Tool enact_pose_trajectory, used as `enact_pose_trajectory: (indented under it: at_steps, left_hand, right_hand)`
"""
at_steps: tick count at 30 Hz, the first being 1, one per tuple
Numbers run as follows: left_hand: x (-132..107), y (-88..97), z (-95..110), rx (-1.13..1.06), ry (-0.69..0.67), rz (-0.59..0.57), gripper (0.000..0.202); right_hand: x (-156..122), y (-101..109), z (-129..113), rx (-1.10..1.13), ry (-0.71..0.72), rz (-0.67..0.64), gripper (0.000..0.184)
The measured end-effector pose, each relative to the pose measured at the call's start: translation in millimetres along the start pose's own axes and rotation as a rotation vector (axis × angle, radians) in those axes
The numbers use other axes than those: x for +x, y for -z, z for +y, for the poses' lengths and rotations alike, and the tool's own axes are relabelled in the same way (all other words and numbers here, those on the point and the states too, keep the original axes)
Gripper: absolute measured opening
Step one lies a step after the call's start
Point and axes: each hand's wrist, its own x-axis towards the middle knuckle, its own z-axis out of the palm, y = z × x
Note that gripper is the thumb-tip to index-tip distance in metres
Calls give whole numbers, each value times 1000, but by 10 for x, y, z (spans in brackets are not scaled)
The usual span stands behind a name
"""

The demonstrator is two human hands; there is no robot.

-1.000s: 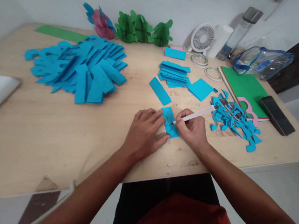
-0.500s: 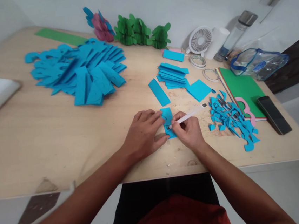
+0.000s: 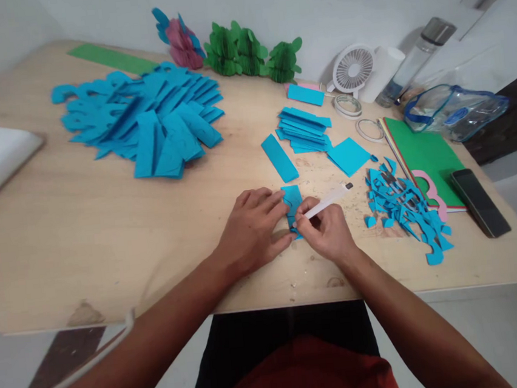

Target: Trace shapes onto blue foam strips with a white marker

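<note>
A small blue paper strip [image 3: 292, 198] lies on the wooden table in front of me, with dark curved lines drawn on it. My left hand [image 3: 258, 227] rests flat with fingers stretched, its fingertips on the strip's left edge. Pinched in my right hand [image 3: 328, 227] is a white pen [image 3: 330, 200], its tip down on the lower part of the strip. The right fingers hide some of the paper. Just above lie a single folded blue strip [image 3: 279, 158], a stack of folded blue strips [image 3: 303, 130] and a blue square [image 3: 349, 156].
Blue scraps [image 3: 400, 201] lie to the right, beside a green paper pad [image 3: 424, 156] and a phone [image 3: 480, 202]. A large blue paper pile [image 3: 141, 120] covers the left back. Along the wall stand green paper shapes [image 3: 235, 50], a fan [image 3: 353, 69] and a bottle [image 3: 417, 60].
The pen tip has shifted slightly down the strip, and the pen's angle has changed a little. The whole view has turned slightly, so the table things appear farther right. Both hands keep their holds.
</note>
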Motion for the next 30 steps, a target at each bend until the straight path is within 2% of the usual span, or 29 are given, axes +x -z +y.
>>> enact_pose_trajectory:
  at_steps: [30]
  left_hand:
    - [13, 31, 14, -25, 38, -63, 31]
  right_hand:
    - [13, 22, -21, -27, -6, -13, 10]
